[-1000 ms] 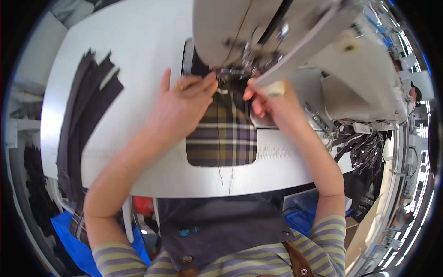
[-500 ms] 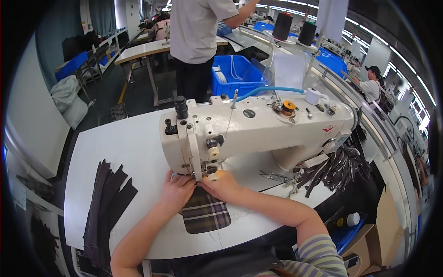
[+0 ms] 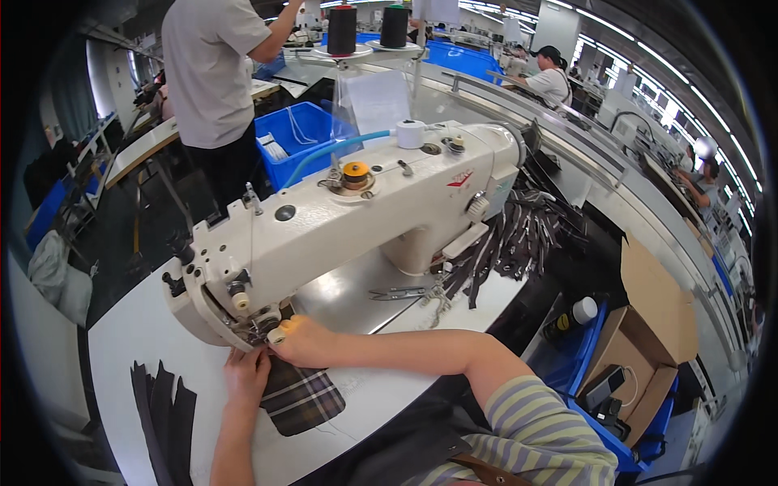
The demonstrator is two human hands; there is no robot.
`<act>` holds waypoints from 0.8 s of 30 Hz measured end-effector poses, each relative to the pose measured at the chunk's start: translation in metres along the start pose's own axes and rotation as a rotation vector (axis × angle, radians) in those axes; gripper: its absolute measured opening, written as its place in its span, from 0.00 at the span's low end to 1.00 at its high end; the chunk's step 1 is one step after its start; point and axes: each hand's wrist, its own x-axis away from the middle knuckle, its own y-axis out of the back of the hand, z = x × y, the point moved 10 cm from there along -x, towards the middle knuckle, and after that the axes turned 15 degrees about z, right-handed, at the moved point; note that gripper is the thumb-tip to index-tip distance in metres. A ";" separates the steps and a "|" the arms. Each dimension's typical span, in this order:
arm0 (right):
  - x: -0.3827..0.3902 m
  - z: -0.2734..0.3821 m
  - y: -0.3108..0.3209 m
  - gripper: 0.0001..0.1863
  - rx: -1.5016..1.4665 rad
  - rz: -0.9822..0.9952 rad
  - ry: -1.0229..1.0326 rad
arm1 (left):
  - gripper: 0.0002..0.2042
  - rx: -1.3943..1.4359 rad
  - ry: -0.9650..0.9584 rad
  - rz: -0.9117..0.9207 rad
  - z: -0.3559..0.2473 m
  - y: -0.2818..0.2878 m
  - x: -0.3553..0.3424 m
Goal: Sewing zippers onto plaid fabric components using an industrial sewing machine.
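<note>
A plaid fabric piece [image 3: 301,398] in brown, dark and white lies on the white sewing table [image 3: 356,401], its upper end under the head of a white sewing machine [image 3: 340,235]. My left hand [image 3: 245,374] grips its upper left edge with fingers drawn together, just below the needle area. On the other side my right hand [image 3: 306,342] pinches the upper right edge, fingertips close to the presser foot and partly hidden by the machine. Loose threads trail from the fabric's lower right corner. The needle itself cannot be made out.
Dark fabric strips [image 3: 164,417] lie at left. Thread snips [image 3: 397,293] rest right of the machine bed, before a heap of dark, pale-edged strips [image 3: 519,235]. A cardboard box [image 3: 640,381] and blue tray stand at right. A person [image 3: 212,77] stands behind the machine.
The view has swung to the right, so the machine and table appear farther left and the cardboard box shows more fully. Both hands stay on the plaid fabric at the machine head.
</note>
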 end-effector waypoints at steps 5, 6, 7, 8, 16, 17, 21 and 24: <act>-0.001 -0.013 -0.003 0.09 -0.106 -0.081 -0.081 | 0.06 0.073 0.085 0.062 0.011 -0.002 -0.004; -0.005 -0.018 -0.006 0.09 -0.173 0.007 -0.119 | 0.05 0.106 0.237 0.117 0.026 -0.010 -0.003; -0.005 -0.023 0.000 0.08 -0.266 0.027 -0.147 | 0.05 0.118 0.170 0.078 0.021 -0.007 -0.005; -0.007 -0.022 0.006 0.08 -0.283 0.087 -0.136 | 0.05 0.109 0.276 0.121 0.031 -0.013 -0.004; 0.047 0.056 0.050 0.20 -0.194 0.250 0.217 | 0.05 0.472 0.295 0.020 0.028 -0.005 0.003; 0.049 0.060 0.046 0.21 -0.230 0.228 0.201 | 0.05 0.530 0.216 -0.011 0.023 0.000 0.001; 0.039 0.082 0.030 0.18 -0.098 0.189 0.312 | 0.05 0.567 0.210 0.065 0.028 -0.001 -0.005; 0.010 0.084 0.026 0.14 -0.158 0.196 0.186 | 0.06 0.657 0.160 0.209 0.032 -0.006 -0.012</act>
